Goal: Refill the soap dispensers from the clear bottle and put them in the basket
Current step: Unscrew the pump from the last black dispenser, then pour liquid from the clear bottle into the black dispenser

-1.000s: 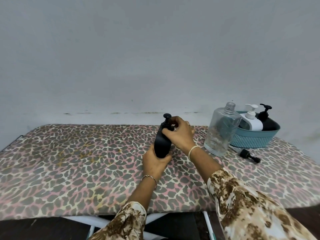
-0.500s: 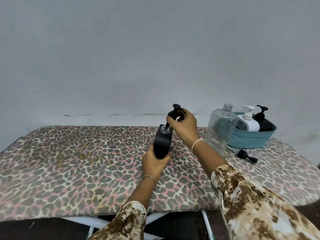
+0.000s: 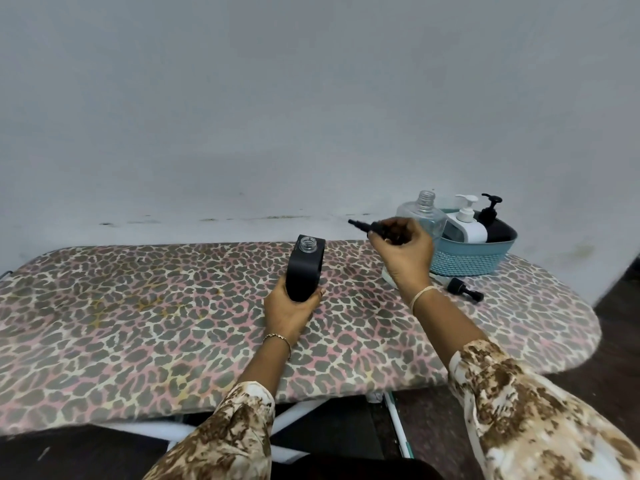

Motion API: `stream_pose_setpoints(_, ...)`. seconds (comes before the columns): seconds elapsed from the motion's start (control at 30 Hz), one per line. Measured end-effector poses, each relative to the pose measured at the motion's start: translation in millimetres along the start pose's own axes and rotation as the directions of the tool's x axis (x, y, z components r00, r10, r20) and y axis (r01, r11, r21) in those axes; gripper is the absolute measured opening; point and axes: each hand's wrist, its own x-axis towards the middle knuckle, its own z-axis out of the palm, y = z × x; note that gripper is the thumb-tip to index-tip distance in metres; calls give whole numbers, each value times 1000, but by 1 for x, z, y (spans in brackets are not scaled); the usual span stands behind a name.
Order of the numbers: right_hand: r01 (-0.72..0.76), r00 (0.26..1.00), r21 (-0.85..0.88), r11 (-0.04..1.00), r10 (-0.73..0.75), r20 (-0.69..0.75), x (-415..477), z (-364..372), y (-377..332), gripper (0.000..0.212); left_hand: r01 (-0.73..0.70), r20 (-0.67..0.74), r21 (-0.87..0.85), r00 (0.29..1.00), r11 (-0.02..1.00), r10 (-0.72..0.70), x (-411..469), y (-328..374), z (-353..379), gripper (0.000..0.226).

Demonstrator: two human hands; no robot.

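Changed: black plastic pump head (image 3: 367, 229) is now out of the matte black rectangular dispenser (image 3: 304, 268).
Left hand (image 3: 289, 308): grips the dispenser upright on the leopard-print surface (image 3: 138, 306).
Right hand (image 3: 401, 252): pinches the pump head.
Next: likely pouring from the clear plastic bottle (image 3: 425, 216).

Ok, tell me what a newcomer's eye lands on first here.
The leopard-print board cover fills the lower half under a bare grey wall. At its middle the left hand holds a black dispenser upright, neck open, while the right hand holds a black pump just to the right. At far right a teal basket holds a white dispenser and a second black dispenser, the uncapped clear bottle beside it.
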Motion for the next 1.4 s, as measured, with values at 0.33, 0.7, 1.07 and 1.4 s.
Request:
stream_pose_setpoints(0.33, 82, 990, -658, 748, 16, 141, -28, -15, 52, 28, -18, -13, 40, 1000, 999, 19, -3, 2, 0, 54)
stream_pose_setpoints(0.7, 228, 966, -800, 555, -27, 257, -41, -18, 72, 33, -31, -14, 61, 999, 998, 32, -5, 4, -1, 55)
stream_pose_setpoints(1.07, 104, 955, -753, 650, -277, -108, -10, -27, 53, 58, -18, -32, 89, 999, 996, 21, -5, 4, 0, 54)
stream_pose_setpoints(1.4, -121, 983, -396, 910, 55, -175, 34, -32, 50, 99, -5, -47, 88, 999, 996, 9, -2, 4, 2, 56)
